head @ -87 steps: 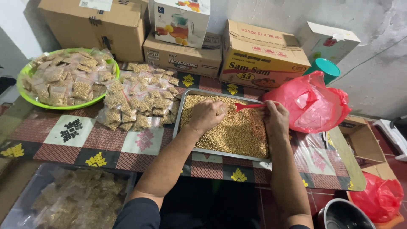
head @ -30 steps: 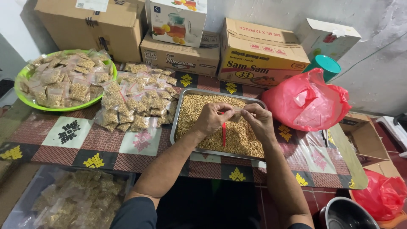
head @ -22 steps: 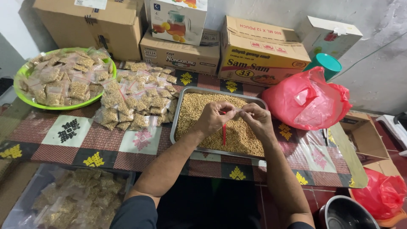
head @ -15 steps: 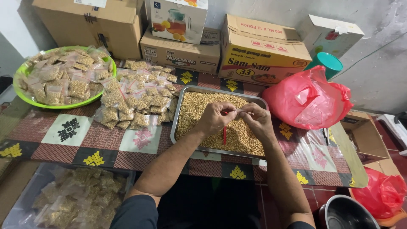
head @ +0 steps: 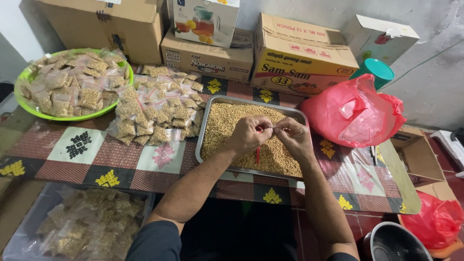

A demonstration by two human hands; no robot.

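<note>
Two hands meet over our metal tray of grain: left hand and right hand both pinch a small red spoon hanging between them, packets crowding the tray's left edge, red bag its right

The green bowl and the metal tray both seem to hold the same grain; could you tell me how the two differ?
The green bowl is round and bright plastic-looking; the metal tray is rectangular and grey. The bowl is heaped with small sealed clear packets; the tray holds the tan grain loose. The bowl sits untouched at the table's far left, while the left hand and right hand meet above the tray. Both rest on the patterned tablecloth.
</note>
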